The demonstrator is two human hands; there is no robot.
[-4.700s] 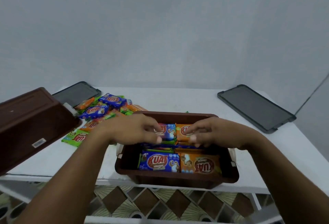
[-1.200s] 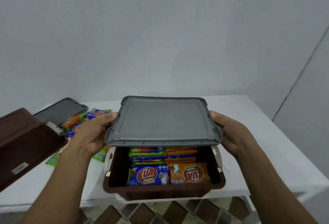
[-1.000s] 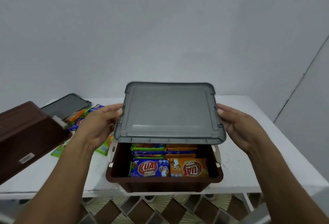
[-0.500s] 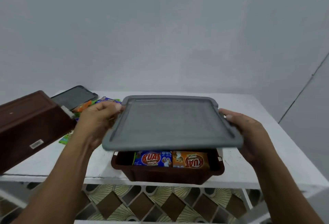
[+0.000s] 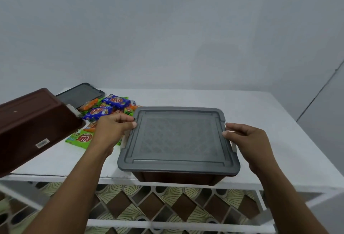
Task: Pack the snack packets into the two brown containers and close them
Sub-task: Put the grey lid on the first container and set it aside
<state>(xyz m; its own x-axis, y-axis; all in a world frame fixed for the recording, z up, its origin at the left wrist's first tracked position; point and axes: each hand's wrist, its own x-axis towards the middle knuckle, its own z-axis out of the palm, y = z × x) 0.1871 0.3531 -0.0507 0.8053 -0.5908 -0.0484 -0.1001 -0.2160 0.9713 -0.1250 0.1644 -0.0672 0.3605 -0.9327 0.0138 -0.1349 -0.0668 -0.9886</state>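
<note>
We find the grey lid (image 5: pixel 178 140) lying flat on the near brown container (image 5: pixel 178 178), which stands at the front edge of the white desk (image 5: pixel 260 118). The lid covers the opening fully, so the contents are hidden from us. Only the container's dark front wall shows below the lid's rim.

The left hand (image 5: pixel 111 131) is at the lid's far left corner. Its fingers (image 5: pixel 130 123) are curled against the rim and grip it. The right hand (image 5: pixel 247 140) is at the lid's right edge, with its fingers (image 5: pixel 226 133) bent inward and their tips on the rim, holding it from that side. A white side clip (image 5: pixel 235 147) shows just below the right hand. We cannot tell whether it is fastened.

The second brown container (image 5: pixel 33 122) sits at the left, tilted, with a small label on the wall facing us and a white clip at its corner. We cannot tell what supports it.

Loose snack packets (image 5: pixel 104 111) in blue, green and orange lie in a heap on the desk between the two containers, just behind the left hand. A second grey lid (image 5: pixel 80 95) lies flat behind that heap, near the desk's back edge. Patterned floor tiles (image 5: pixel 149 205) show under the desk.
</note>
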